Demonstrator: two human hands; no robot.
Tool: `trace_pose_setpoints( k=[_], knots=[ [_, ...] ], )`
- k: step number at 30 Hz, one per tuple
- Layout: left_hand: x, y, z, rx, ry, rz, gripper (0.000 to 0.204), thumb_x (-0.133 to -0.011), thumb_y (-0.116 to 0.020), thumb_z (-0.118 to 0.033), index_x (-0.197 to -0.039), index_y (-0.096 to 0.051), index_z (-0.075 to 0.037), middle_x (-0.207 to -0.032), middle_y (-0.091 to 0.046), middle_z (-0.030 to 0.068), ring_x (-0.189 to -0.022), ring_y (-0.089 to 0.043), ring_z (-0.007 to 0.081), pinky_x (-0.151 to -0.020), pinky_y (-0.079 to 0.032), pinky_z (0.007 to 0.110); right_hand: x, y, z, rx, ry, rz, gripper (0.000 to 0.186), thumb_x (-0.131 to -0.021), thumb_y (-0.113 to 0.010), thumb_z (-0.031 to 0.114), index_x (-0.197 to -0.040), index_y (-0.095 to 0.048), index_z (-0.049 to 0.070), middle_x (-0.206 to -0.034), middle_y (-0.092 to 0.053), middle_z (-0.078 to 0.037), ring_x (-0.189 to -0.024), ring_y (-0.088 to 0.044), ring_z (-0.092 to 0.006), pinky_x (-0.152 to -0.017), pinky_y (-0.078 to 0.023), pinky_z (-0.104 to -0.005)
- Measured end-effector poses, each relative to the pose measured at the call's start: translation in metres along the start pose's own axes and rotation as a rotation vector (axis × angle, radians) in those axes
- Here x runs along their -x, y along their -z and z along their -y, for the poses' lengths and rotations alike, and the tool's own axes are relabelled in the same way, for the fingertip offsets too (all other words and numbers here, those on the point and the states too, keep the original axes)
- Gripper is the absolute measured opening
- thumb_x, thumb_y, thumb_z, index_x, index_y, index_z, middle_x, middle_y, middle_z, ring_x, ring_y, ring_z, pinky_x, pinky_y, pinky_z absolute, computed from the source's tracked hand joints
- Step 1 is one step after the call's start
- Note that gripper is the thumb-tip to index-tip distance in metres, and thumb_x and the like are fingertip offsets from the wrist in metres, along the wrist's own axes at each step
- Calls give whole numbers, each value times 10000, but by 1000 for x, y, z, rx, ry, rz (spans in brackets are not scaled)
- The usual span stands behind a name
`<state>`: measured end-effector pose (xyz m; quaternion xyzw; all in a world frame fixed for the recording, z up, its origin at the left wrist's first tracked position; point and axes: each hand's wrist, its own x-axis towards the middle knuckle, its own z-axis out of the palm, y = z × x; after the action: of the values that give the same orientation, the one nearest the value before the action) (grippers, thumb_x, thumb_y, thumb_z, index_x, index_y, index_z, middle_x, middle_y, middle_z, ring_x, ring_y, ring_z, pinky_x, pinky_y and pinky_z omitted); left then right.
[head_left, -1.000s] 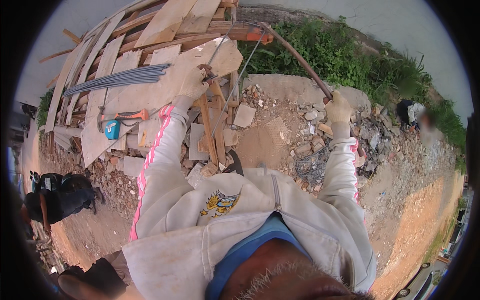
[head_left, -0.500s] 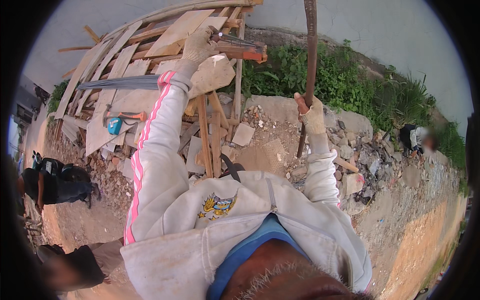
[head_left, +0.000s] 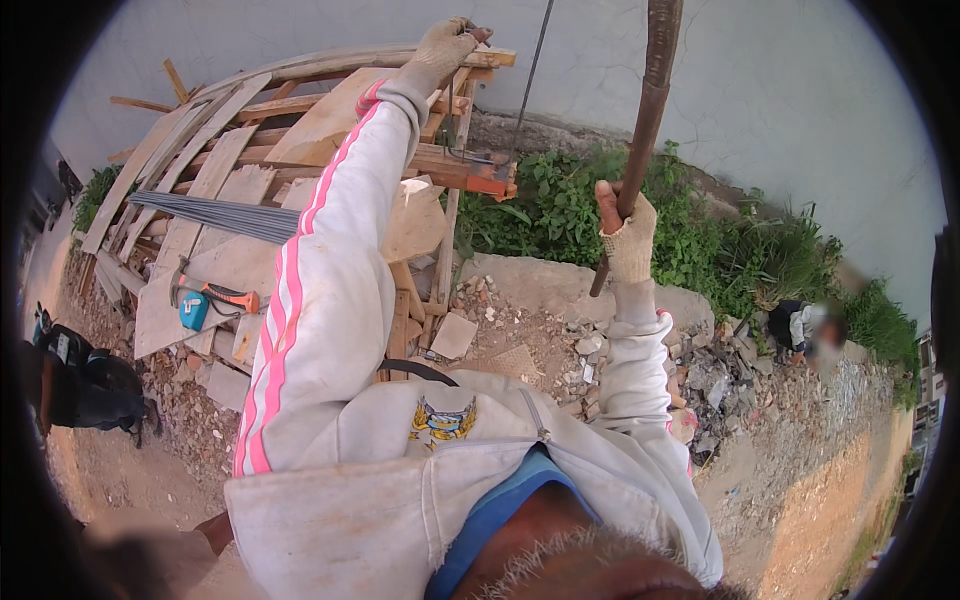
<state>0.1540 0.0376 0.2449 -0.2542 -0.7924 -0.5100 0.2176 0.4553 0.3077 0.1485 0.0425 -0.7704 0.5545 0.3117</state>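
My right hand [head_left: 630,240], in a pale knitted glove with bare fingertips, is wrapped around a long brown rusty bar [head_left: 650,100], held upright and slightly tilted. My left hand [head_left: 445,52], gloved the same way, reaches over the far end of the wood stack with its fingers curled closed. What they hold, if anything, I cannot make out. Just below it, a thin bent metal rod [head_left: 530,85] rises from the red-orange end of a wooden beam [head_left: 488,178]. A bundle of grey rods [head_left: 215,215] lies left of my left forearm.
Boards and planks [head_left: 215,170] are stacked against the grey wall [head_left: 800,100]. A hammer [head_left: 232,297] and a teal tape measure [head_left: 194,310] lie on a board. Green plants [head_left: 560,200] and rubble [head_left: 700,375] line the wall. A person [head_left: 800,325] crouches far right; a motorbike [head_left: 85,350] stands left.
My left hand has moved farther up, away from the beam's red end. The thin rod now stands up steeply instead of lying along the beam. My view has shifted slightly; the bar stays in my right hand.
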Motion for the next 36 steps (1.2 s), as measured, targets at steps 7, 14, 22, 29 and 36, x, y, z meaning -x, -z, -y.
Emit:
trace_pose_setpoints(
  k=[7,14,22,29,36],
  knots=[
    [-41,-25,-11,423,201,89,144,-983,-666,-191,-969,-661,-48,-752,-629,64,-748,-637,180,-678,-529,311,-52,-37,-26,62,-86,-85,454,-947,-760,463,-936,-689,14,-623,-546,32,-537,-497,-71,-508,-385,-267],
    [-62,-55,-48,72,-267,29,237,-957,-716,-239,-885,-665,-19,-726,-676,132,-728,-654,219,-680,-513,382,-86,-52,-62,-17,-144,-192,477,-949,-755,466,-949,-683,-5,-639,-533,20,-565,-488,-72,-531,-376,-270],
    [-66,-59,-63,182,295,-112,299,-973,-692,-286,-844,-664,-17,-705,-635,130,-720,-647,224,-673,-501,396,-190,-54,-114,-20,-116,-128,495,-954,-745,436,-1020,-708,-53,-640,-559,3,-570,-515,-89,-542,-388,-278],
    [-75,-49,-43,-248,81,-355,313,-985,-660,-275,-840,-676,2,-682,-607,146,-692,-608,211,-666,-493,381,-294,-82,-162,-163,-49,167,501,-948,-746,460,-1001,-713,-38,-654,-570,1,-598,-534,-85,-560,-400,-279],
    [-59,-57,-13,-639,89,-727,251,-963,-690,-200,-852,-693,25,-689,-632,166,-663,-608,201,-631,-488,368,-370,-128,-181,-333,99,508,416,-971,-737,380,-1036,-692,-28,-655,-539,16,-547,-493,-81,-521,-386,-264]
  ],
)
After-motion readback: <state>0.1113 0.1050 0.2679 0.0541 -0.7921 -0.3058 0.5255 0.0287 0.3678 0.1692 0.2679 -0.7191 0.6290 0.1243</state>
